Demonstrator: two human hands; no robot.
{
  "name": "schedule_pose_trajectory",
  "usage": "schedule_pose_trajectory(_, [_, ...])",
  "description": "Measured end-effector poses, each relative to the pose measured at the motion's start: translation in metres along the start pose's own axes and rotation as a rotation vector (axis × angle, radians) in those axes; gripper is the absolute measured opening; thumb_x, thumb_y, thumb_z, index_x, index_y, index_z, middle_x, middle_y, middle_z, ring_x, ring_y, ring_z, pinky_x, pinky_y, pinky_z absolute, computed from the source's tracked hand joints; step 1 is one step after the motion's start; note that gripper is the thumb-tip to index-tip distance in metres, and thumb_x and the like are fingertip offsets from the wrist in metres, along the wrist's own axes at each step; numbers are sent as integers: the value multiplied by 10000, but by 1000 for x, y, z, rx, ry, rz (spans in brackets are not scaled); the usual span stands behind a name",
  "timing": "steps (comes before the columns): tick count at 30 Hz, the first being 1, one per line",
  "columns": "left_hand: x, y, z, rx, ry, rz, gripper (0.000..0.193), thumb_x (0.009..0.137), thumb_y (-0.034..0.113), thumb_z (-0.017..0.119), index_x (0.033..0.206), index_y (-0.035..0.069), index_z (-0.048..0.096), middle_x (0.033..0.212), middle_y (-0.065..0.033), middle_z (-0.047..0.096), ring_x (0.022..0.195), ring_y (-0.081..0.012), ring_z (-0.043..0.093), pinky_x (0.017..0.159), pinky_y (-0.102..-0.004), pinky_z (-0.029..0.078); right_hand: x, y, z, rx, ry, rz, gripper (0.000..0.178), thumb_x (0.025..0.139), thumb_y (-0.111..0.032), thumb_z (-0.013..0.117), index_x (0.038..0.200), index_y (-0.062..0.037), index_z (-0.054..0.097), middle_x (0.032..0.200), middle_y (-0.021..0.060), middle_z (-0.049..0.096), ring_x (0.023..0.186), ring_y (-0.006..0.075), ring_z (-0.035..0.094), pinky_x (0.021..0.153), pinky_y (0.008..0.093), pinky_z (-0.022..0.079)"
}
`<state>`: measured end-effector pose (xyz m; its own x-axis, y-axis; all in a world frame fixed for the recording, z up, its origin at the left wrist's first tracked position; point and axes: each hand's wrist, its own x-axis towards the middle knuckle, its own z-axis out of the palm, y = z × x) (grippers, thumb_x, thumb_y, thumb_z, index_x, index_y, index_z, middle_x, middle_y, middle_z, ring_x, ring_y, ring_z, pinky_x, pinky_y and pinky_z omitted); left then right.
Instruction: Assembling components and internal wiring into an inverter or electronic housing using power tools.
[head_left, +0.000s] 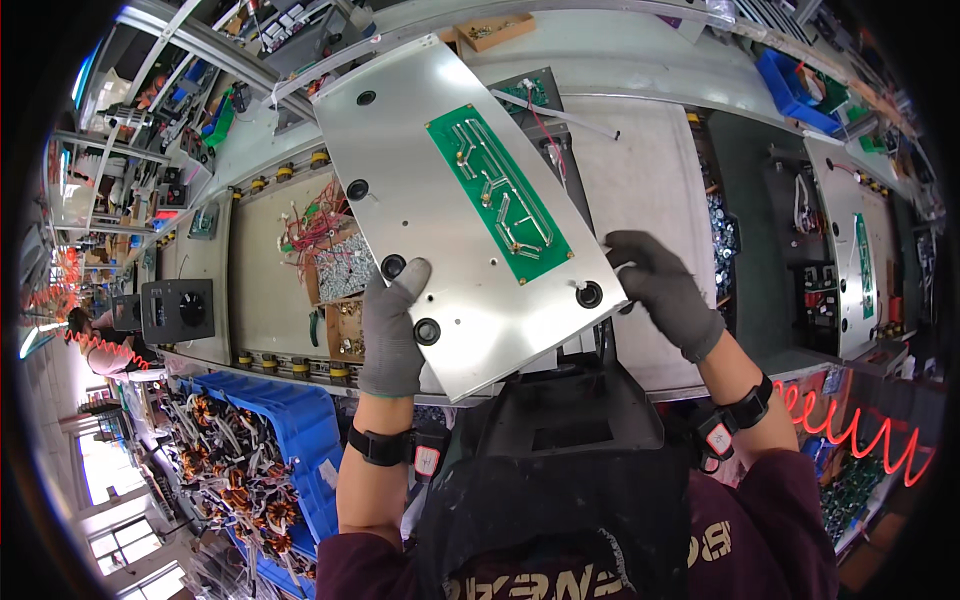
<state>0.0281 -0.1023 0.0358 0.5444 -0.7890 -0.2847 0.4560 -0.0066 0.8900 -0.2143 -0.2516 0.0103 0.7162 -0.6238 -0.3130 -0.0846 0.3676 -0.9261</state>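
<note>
A large silver metal panel (400, 160) is held up at a tilt above the bench. Set into it is a long green circuit board (500, 195), and round black grommets (427, 331) sit along its left side and near its lower right corner. My left hand (394, 325), in a grey glove, grips the panel's lower left edge with the thumb over its face. At the lower right corner my right hand (662, 290), gloved too, is closed on the edge, its fingertips partly hidden behind the metal.
Left of the panel lie red wires (318, 225) and a box of small screws (340, 265). A blue crate (310, 420) of wired coils stands lower left. A similar panel (845, 250) lies at far right, above a coiled red hose (860, 435). A blue bin (795, 95) sits top right.
</note>
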Motion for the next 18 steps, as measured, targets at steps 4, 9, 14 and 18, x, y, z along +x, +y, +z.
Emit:
schedule_pose_trajectory(4, [-1, -12, 8, -16, 3, -37, 428, 828, 62, 552, 1239, -14, 463, 1117, -122, 591, 1003, -215, 606, 847, -333, 505, -11, -15, 20, -1020, -16, -414, 306, 776, -158, 670, 1064, -117, 576, 923, 85, 577, 702, 237, 608, 609, 343, 473])
schedule_pose_trajectory(9, [-4, -24, 8, 103, -2, -108, 388, 817, 53, 557, 1196, -21, 517, 1083, -105, 608, 980, -185, 602, 836, -301, 488, -22, 4, 4, -520, -22, -261, 139, 831, -79, 598, 963, -47, 571, 760, 50, 558, 623, 150, 571, 585, 294, 454])
schedule_pose_trajectory(14, [-11, -44, 6, 151, -89, -162, 398, 801, 92, 611, 1174, -24, 533, 1004, -71, 618, 912, -146, 580, 796, -296, 478, -36, 67, -94, -101, 618, -163, 61, 858, -40, 552, 904, -14, 580, 667, 32, 544, 588, 102, 533, 579, 238, 448])
schedule_pose_trajectory(18, [-15, -54, 12, 302, -153, -204, 368, 794, 145, 647, 1116, -14, 562, 901, -33, 603, 797, -100, 548, 685, -260, 463, -46, 136, -124, -914, 485, 179, 138, 853, -150, 613, 952, -59, 582, 766, 61, 581, 635, 147, 586, 625, 288, 482])
